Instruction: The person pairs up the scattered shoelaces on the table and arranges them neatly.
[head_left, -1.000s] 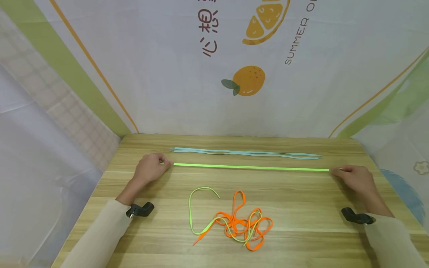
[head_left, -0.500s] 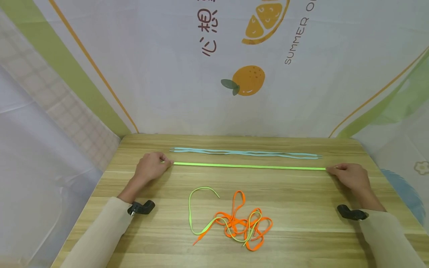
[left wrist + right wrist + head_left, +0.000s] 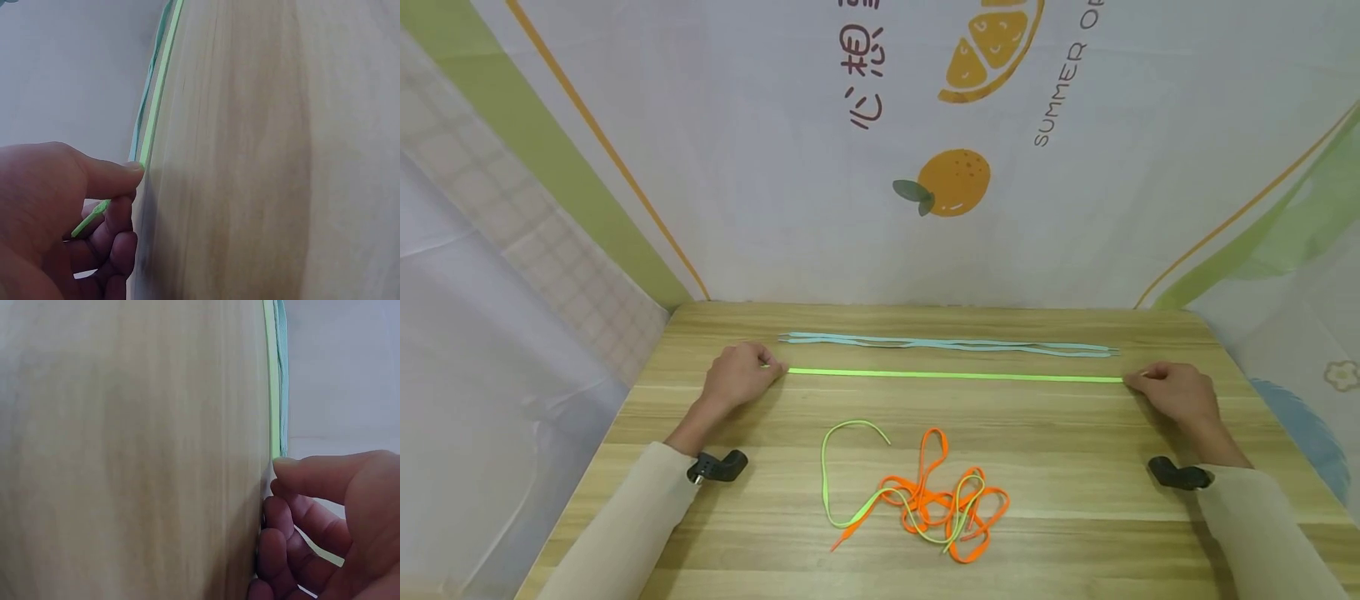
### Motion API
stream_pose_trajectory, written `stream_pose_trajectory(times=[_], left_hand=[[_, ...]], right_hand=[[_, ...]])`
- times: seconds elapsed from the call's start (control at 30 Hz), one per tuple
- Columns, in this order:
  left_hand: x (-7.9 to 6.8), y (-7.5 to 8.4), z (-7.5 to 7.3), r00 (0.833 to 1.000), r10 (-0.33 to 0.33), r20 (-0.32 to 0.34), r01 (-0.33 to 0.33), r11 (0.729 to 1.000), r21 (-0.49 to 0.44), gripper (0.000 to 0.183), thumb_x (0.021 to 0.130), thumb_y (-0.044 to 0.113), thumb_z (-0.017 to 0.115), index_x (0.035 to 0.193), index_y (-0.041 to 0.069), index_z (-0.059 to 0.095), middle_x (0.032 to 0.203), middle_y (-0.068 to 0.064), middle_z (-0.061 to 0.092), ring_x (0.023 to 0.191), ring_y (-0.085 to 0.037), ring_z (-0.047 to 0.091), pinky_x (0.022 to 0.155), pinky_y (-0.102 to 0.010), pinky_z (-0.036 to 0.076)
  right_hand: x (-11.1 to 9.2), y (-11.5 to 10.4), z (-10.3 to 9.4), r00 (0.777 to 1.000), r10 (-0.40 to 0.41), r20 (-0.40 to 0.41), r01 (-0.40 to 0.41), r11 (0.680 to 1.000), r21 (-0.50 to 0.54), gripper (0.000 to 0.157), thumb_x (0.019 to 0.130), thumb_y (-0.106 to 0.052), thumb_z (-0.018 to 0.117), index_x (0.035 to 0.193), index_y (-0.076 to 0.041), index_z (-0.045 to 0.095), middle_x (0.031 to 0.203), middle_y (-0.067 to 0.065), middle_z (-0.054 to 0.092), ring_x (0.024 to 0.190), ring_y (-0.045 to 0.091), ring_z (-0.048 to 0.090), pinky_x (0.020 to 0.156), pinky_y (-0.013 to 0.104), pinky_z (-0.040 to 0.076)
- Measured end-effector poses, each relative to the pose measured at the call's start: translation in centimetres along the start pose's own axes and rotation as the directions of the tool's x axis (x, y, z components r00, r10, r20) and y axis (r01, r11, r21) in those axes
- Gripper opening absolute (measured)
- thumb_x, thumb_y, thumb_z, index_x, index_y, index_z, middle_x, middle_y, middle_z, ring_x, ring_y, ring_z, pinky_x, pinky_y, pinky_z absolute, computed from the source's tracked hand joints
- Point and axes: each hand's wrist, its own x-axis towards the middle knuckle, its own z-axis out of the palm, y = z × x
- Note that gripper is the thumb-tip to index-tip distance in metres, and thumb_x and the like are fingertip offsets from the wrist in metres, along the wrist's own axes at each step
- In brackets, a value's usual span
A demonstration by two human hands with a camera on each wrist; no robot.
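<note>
A flat lime-green shoelace (image 3: 955, 376) runs straight from hand to hand across the table. My left hand (image 3: 737, 374) pinches its left end between thumb and fingers; in the left wrist view a short tip of the shoelace (image 3: 92, 219) pokes out behind the thumb. At the other end, my right hand (image 3: 1174, 392) pinches it between thumb (image 3: 306, 472) and fingertips. Just behind it, light-blue shoelaces (image 3: 947, 343) lie side by side, roughly parallel to it. Closer to me, an orange shoelace (image 3: 934, 450) lies in loose loops, tangled with another lime-green shoelace (image 3: 824, 479).
The wooden table (image 3: 737, 533) ends at the back against a white curtain (image 3: 775, 208) printed with fruit and lettering. More fabric hangs at both sides. A black camera mount (image 3: 722, 466) sits on the left wrist, and another mount (image 3: 1180, 474) on the right.
My right hand has shifted left and slightly towards the back, bringing its end of the lime-green shoelace closer to the left hand. The left hand has stayed nearly still, still pinching its end.
</note>
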Motion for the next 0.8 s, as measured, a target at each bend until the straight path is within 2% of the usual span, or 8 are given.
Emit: stream_pose_trajectory(times=[0.07,0.17,0.23,0.3,0.37,0.47,0.63,0.8], left_hand=[[0.0,-0.1,0.1,1.0,0.001,0.012,-0.001,1.0,0.003,0.034,0.103,0.036,0.077,0.097,0.003,0.08,0.088,-0.012,0.077,0.064,-0.021,0.054,0.052,-0.035,0.042],[0.6,-1.6,0.9,1.0,0.019,0.0,-0.019,1.0,0.006,0.035,0.102,0.042,0.078,0.092,0.009,0.08,0.083,-0.004,0.075,0.061,-0.017,0.053,0.05,-0.033,0.042],[1.1,-2.2,1.1,1.0,0.011,0.022,-0.011,1.0,0.005,0.036,0.101,0.044,0.079,0.092,0.009,0.081,0.084,-0.004,0.076,0.061,-0.018,0.054,0.052,-0.036,0.045],[2.3,-4.0,2.0,1.0,0.011,0.028,-0.012,1.0,0.014,0.037,0.101,0.048,0.079,0.091,0.013,0.081,0.084,-0.001,0.076,0.061,-0.017,0.054,0.05,-0.036,0.044],[3.1,-4.7,2.3,0.998,0.0,0.056,-0.001,1.0,0.023,0.036,0.101,0.048,0.078,0.09,0.014,0.081,0.087,-0.002,0.077,0.064,-0.02,0.058,0.053,-0.038,0.046],[3.2,-4.3,1.9,0.997,-0.014,0.071,0.012,1.0,0.027,0.033,0.1,0.046,0.078,0.087,0.016,0.079,0.087,0.001,0.075,0.065,-0.019,0.057,0.054,-0.036,0.045],[0.9,-0.1,-0.6,0.995,-0.035,0.095,0.034,0.999,0.014,0.028,0.101,0.036,0.076,0.087,0.011,0.077,0.087,-0.005,0.072,0.065,-0.019,0.052,0.056,-0.034,0.04],[1.3,-1.1,0.1,0.998,-0.002,0.068,0.001,1.0,0.016,0.03,0.1,0.043,0.075,0.087,0.016,0.076,0.089,-0.005,0.074,0.066,-0.019,0.05,0.055,-0.034,0.038]], right_hand=[[0.0,0.1,0.1,1.0,-0.008,0.002,0.008,1.0,-0.008,0.046,0.107,-0.037,0.066,0.114,0.007,0.077,0.119,0.033,0.073,0.11,0.059,0.063,0.088,0.062,0.051],[0.0,0.1,0.2,1.0,-0.014,0.004,0.014,1.0,-0.011,0.045,0.107,-0.037,0.066,0.113,0.006,0.077,0.116,0.031,0.074,0.108,0.058,0.064,0.085,0.059,0.05],[0.0,0.0,0.2,1.0,-0.017,0.003,0.017,1.0,-0.014,0.044,0.107,-0.037,0.066,0.112,0.005,0.077,0.115,0.031,0.074,0.108,0.057,0.065,0.084,0.059,0.05],[0.0,-0.1,0.2,1.0,-0.02,0.006,0.02,1.0,-0.014,0.044,0.107,-0.037,0.066,0.111,0.005,0.077,0.116,0.031,0.074,0.108,0.058,0.064,0.084,0.06,0.051],[0.0,-0.1,0.2,1.0,-0.022,0.007,0.022,1.0,-0.018,0.044,0.107,-0.037,0.065,0.111,0.005,0.077,0.116,0.032,0.074,0.108,0.059,0.064,0.085,0.062,0.051],[0.1,0.0,0.1,1.0,-0.027,0.014,0.028,0.999,-0.016,0.043,0.107,-0.037,0.065,0.111,0.005,0.077,0.116,0.032,0.074,0.109,0.059,0.063,0.087,0.064,0.05],[0.1,-0.1,-0.1,0.999,-0.046,0.026,0.046,0.999,-0.004,0.043,0.108,-0.036,0.065,0.111,0.006,0.076,0.114,0.032,0.074,0.107,0.057,0.064,0.086,0.063,0.05],[0.2,-0.3,-0.2,0.998,-0.048,0.038,0.048,0.999,0.016,0.042,0.108,-0.036,0.065,0.116,0.005,0.073,0.112,0.029,0.074,0.105,0.053,0.064,0.083,0.057,0.049]])
